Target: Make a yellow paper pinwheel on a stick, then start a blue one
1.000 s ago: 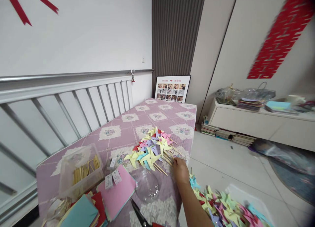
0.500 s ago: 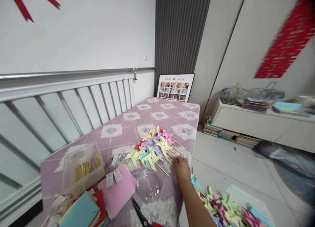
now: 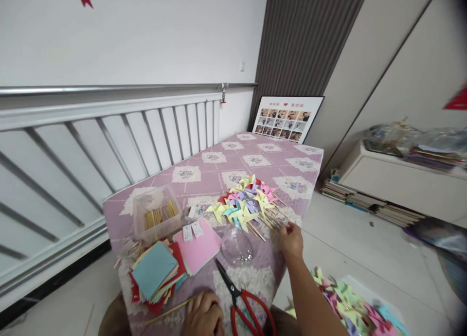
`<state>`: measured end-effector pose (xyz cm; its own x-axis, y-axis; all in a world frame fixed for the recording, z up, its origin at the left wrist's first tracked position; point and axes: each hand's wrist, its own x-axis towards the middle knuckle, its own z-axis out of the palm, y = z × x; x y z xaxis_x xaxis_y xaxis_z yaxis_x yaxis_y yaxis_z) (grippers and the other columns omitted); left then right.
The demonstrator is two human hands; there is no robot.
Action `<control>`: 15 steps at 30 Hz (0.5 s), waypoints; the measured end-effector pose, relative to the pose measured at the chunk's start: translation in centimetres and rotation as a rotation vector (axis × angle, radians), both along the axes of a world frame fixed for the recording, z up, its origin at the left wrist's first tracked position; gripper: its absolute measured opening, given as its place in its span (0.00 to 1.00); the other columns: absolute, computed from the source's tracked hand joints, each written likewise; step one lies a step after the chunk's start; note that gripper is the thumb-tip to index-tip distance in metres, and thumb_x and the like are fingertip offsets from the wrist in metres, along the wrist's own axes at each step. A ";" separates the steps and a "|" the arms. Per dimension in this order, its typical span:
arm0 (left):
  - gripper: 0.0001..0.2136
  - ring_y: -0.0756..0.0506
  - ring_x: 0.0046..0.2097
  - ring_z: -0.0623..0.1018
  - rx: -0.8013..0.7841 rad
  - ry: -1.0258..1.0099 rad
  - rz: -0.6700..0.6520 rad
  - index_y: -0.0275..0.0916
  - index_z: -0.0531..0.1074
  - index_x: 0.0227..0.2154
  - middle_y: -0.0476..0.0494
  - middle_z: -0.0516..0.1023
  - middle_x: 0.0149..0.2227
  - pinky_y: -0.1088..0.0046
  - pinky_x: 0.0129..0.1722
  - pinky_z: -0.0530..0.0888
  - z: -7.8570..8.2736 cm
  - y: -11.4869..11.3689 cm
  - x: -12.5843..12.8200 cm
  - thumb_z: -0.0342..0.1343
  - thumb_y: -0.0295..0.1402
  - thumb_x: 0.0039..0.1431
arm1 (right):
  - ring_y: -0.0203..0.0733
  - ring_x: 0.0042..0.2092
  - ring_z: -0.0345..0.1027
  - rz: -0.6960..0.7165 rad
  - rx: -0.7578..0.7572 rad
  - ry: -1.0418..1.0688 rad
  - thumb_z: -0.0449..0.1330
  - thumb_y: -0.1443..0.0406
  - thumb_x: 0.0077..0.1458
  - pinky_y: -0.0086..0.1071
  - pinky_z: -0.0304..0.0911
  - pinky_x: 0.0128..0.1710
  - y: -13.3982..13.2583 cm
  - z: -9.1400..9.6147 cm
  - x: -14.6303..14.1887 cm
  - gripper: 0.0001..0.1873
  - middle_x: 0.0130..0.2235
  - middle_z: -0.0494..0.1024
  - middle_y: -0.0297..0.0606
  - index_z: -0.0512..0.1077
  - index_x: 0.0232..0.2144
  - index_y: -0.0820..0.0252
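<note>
A pile of paper pinwheels (image 3: 246, 202) in yellow, pink, purple and blue lies on a purple floral tablecloth (image 3: 233, 166), their wooden sticks pointing to the right edge. My right hand (image 3: 291, 239) reaches to those stick ends, fingers curled in a pinch on them. My left hand (image 3: 203, 315) rests at the table's near edge with fingers bent, touching a thin wooden stick (image 3: 168, 310). Red-handled scissors (image 3: 243, 303) lie just right of it.
A clear plastic box of sticks (image 3: 156, 219), a stack of coloured paper squares (image 3: 160, 273) and a clear bowl with small pins (image 3: 241, 251) sit on the table. More pinwheels (image 3: 350, 309) lie on the floor at right. A white railing (image 3: 73, 146) runs along the left.
The view has swung left and down, bringing my left hand, the scissors and the paper stack into sight. My right hand stays at the pinwheel sticks.
</note>
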<state>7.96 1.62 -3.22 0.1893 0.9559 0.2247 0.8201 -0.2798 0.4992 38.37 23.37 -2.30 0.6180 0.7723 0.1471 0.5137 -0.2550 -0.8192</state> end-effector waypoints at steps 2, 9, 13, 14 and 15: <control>0.11 0.45 0.43 0.72 -0.038 -0.049 0.010 0.42 0.72 0.28 0.47 0.76 0.39 0.66 0.44 0.63 0.9 -0.3 -0.1 0.51 0.18 0.47 | 0.50 0.36 0.70 0.014 0.009 0.060 0.55 0.56 0.48 0.40 0.64 0.39 -1.0 0.4 -0.8 0.32 0.35 0.77 0.46 0.67 0.51 0.73; 0.08 0.45 0.46 0.67 -0.140 -0.076 0.001 0.41 0.71 0.30 0.47 0.73 0.40 0.64 0.48 0.61 3.4 -0.7 -0.4 0.52 0.22 0.54 | 0.47 0.36 0.72 0.104 0.048 0.202 0.56 0.54 0.49 0.38 0.66 0.39 -7.1 2.0 -4.8 0.32 0.37 0.77 0.44 0.66 0.52 0.70; 0.06 0.45 0.46 0.67 -0.152 -0.060 -0.010 0.42 0.71 0.30 0.48 0.72 0.41 0.63 0.49 0.60 3.8 -0.7 -0.9 0.53 0.24 0.54 | 0.51 0.46 0.70 0.125 0.087 0.187 0.56 0.54 0.51 0.44 0.62 0.50 -12.8 2.8 -8.5 0.26 0.45 0.76 0.46 0.69 0.48 0.64; 0.06 0.45 0.47 0.67 -0.151 -0.064 -0.014 0.42 0.71 0.30 0.48 0.72 0.41 0.63 0.49 0.60 3.9 -0.8 -1.0 0.53 0.24 0.54 | 0.51 0.47 0.70 0.149 0.089 0.181 0.56 0.54 0.50 0.45 0.61 0.52 -14.2 2.9 -9.8 0.24 0.45 0.76 0.46 0.70 0.46 0.62; 0.06 0.44 0.47 0.67 -0.149 -0.069 -0.018 0.42 0.71 0.31 0.48 0.72 0.41 0.63 0.49 0.60 4.0 -0.8 -1.1 0.53 0.25 0.54 | 0.51 0.48 0.70 0.184 0.091 0.179 0.57 0.54 0.51 0.45 0.61 0.53 -15.7 2.9 -11.3 0.22 0.45 0.77 0.46 0.71 0.45 0.61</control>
